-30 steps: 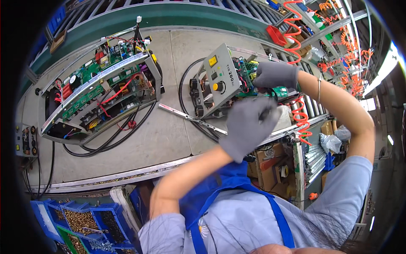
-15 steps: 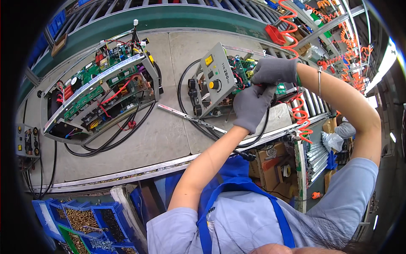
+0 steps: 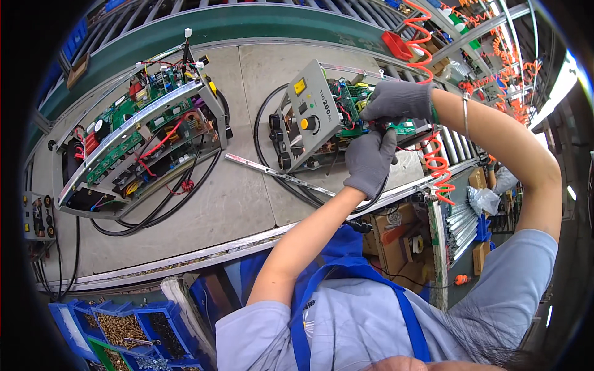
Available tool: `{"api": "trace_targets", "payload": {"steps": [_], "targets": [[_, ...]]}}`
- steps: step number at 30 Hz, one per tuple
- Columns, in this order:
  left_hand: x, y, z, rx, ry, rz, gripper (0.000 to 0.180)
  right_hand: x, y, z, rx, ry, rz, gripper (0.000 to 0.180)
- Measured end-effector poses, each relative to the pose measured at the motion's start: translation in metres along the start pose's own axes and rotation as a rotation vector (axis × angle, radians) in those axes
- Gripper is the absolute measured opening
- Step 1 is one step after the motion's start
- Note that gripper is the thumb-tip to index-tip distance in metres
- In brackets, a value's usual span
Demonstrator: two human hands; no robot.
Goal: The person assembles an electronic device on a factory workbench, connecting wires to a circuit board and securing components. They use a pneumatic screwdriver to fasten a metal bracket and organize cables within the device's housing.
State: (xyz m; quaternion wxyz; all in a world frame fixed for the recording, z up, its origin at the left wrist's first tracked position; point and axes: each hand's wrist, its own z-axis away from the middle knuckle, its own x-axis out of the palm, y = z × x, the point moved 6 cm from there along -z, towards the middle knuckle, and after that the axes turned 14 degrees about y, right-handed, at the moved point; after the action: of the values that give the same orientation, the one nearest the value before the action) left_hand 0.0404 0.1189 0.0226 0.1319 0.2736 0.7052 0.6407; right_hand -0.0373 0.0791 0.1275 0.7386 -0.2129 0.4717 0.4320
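Observation:
On the bench stands an open welding machine (image 3: 317, 102), its grey front panel with a yellow switch and a knob turned toward the left. Both my hands wear grey gloves and meet at its inner circuit boards (image 3: 351, 99). My right hand (image 3: 399, 102) reaches over from above, its fingers bent down and closed among the parts. Just below it my left hand (image 3: 369, 161) has curled fingers and a raised thumb near the right fingertips. The gloves hide what is between the fingers. A black cable (image 3: 257, 133) loops around the machine.
A second open machine (image 3: 142, 133) stands to the left, with cables beside it. A slim metal strip (image 3: 272, 172) lies on the bench (image 3: 238, 213). Red coiled air hoses (image 3: 438, 164) hang at the right. Blue bins (image 3: 158, 331) of screws sit lower left.
My left hand has dropped slightly away from the right, its thumb now raised. The right hand stays at the boards. The whole view has shifted a little.

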Motion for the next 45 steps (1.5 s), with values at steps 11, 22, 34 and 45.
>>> {"api": "trace_targets", "payload": {"steps": [11, 22, 34, 45], "targets": [[0.005, -0.024, 0.005, -0.044, 0.002, 0.145, 0.045, 0.022, 0.044, 0.017, 0.410, -0.117, -0.731, 0.041], [-0.031, -0.039, 0.010, -0.475, -0.045, 0.090, 0.052, 0.049, 0.065, -0.007, 0.369, -0.215, -0.977, 0.033], [-0.006, -0.024, -0.004, -0.262, 0.232, 0.538, 0.026, 0.041, 0.052, 0.001, 0.293, -0.286, -0.841, 0.036], [-0.007, -0.027, -0.002, -0.384, 0.281, 0.812, 0.020, 0.029, 0.027, -0.001, 0.307, -0.174, -0.544, 0.039]]}}
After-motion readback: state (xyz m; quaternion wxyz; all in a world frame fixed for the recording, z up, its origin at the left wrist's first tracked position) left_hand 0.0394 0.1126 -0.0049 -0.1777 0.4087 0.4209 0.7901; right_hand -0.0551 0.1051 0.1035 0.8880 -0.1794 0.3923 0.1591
